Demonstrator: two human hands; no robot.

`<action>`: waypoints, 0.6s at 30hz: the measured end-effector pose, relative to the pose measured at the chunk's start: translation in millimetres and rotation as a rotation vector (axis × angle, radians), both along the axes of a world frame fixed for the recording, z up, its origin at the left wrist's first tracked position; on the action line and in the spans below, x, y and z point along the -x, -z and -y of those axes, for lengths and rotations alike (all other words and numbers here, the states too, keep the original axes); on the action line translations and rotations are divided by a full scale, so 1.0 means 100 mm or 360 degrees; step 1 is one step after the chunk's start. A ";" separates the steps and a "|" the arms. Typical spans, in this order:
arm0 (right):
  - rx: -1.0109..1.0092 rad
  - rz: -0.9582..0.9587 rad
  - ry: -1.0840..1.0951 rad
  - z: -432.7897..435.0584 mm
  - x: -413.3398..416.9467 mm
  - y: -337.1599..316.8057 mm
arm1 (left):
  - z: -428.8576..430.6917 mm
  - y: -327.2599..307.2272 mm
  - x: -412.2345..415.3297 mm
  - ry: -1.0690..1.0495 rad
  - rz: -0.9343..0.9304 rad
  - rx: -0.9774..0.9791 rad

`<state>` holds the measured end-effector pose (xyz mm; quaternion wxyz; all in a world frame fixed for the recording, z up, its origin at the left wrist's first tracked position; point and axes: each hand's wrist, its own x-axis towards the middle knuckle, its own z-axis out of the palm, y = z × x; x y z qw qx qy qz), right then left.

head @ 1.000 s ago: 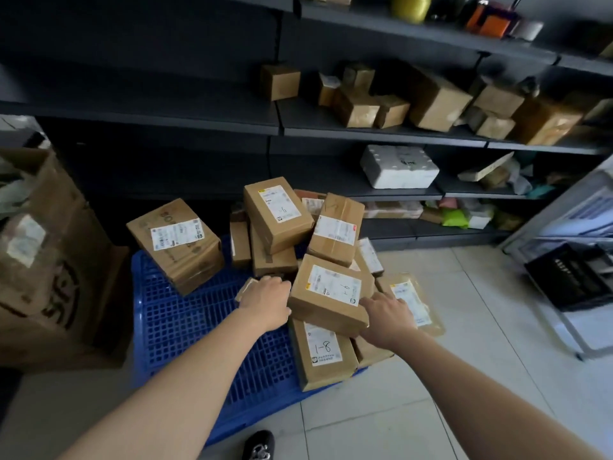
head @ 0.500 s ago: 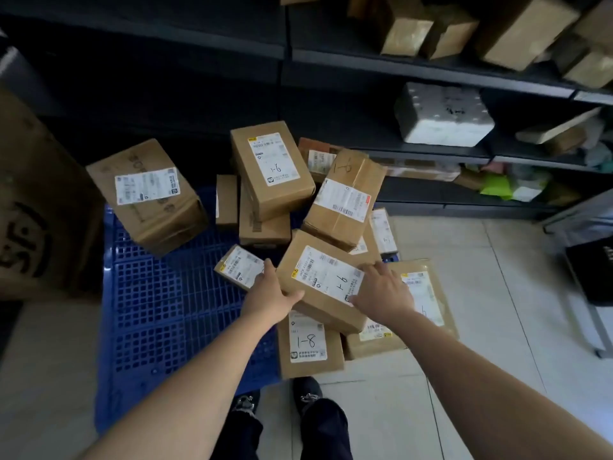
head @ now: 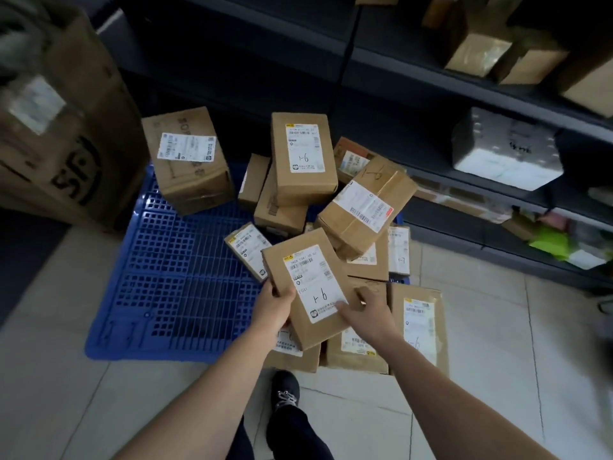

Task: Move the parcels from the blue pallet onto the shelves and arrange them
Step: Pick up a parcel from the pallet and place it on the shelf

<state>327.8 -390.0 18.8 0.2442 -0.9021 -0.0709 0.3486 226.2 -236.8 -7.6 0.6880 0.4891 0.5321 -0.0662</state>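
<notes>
head cam, looking down at a messy pile of parcels. the person has a brown box (head: pixel 306 287) held in both hands, lifted a bit above the heap, label up with "1-6" handwritten on it. left hand (head: pixel 272 310) grips the box's left edge, thumb on top and fingers (head: pixel 277 295) curled under it. right hand (head: pixel 366 313) is on the near right corner, thumb pressed on the label, the other fingers wrapped round the side so they're holding the box too.

the blue pallet (head: pixel 179 287) lies on the tiled floor (head: pixel 497 343), its left half bare plastic grid. the remaining parcels crowd its right and far side: a big box (head: pixel 189 159) tilted at the far left corner, a tall box (head: pixel 303 157) also marked "1-6" stacked on others, a taped box (head: pixel 366 205) leaning at an angle to its right, and a small flat parcel (head: pixel 248 249) just left of the held box. a flat parcel (head: pixel 419 323) sits off the pallet's right edge on the floor, right beside the right wrist.

the shelves (head: pixel 431 84) run along the back and right, dark metal, with some brown boxes up top and a white foam box (head: pixel 507 151) lower down. a large carton (head: pixel 63 127) stands to the pallet's left. one dark shoe (head: pixel 285 390) shows at the bottom.
</notes>
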 end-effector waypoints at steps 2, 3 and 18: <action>-0.0130 0.0020 0.0007 -0.05 0.10 -0.04 | 0.00 -0.08 0.09 -0.0150 0.0037 -0.0020; -0.0184 0.0039 -0.0006 -0.09 0.15 -0.07 | -0.02 -0.12 0.14 -0.0233 0.0059 -0.0060; -0.1134 0.0171 -0.0665 -1.51 1.12 -0.98 | -0.83 -1.29 1.60 -0.0943 0.0573 -0.0647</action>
